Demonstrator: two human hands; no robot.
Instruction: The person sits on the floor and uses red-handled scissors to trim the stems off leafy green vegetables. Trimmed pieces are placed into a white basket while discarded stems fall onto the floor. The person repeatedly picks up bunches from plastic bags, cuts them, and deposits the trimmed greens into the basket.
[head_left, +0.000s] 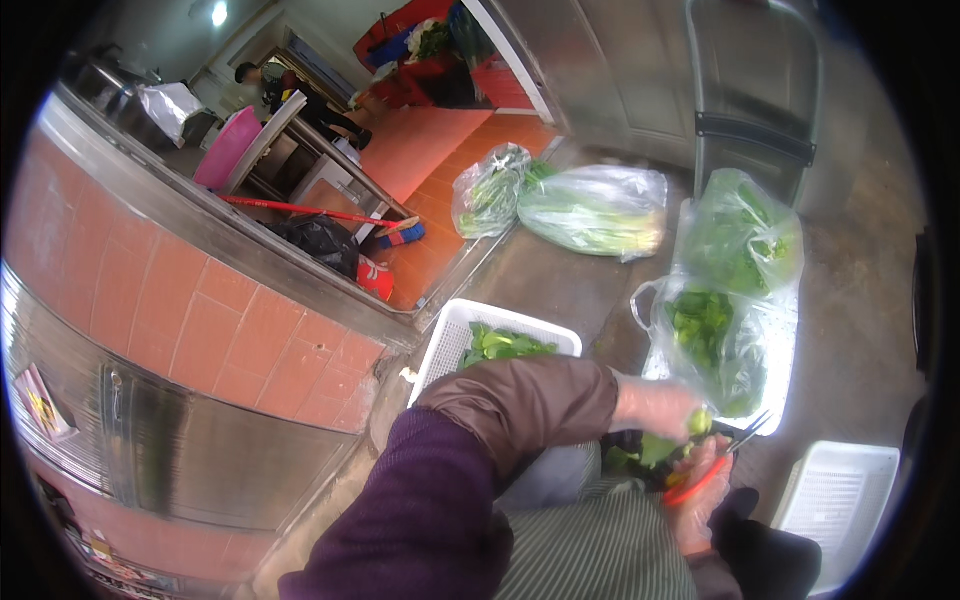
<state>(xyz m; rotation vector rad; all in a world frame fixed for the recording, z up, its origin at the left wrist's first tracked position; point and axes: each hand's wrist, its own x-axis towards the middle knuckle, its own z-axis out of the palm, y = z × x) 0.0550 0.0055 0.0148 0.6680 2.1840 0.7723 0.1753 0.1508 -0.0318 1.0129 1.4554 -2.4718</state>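
Observation:
My left hand (656, 407), in a clear plastic glove, grips a leafy green vegetable (700, 422) by its pale stem end. Just below it, my gloved right hand (697, 521) is wrapped around scissors with orange-red handles (688, 491). Their metal blades (750, 433) point up and right, beside the stem and apart from each other at the tips. Green leaves (652, 451) hang under my left hand, partly hidden by both hands. Left of my forearm, a white plastic basket (442, 334) holds cut leafy greens (506, 345); my sleeve covers its near side.
A white basket (780, 375) ahead carries plastic bags of greens (701, 322). Bagged vegetables (592, 210) lie by the doorway. Another white basket (840, 495) stands at right, near a folding chair frame (754, 135). Inside, a broom (401, 232) leans and a person (300, 97) bends.

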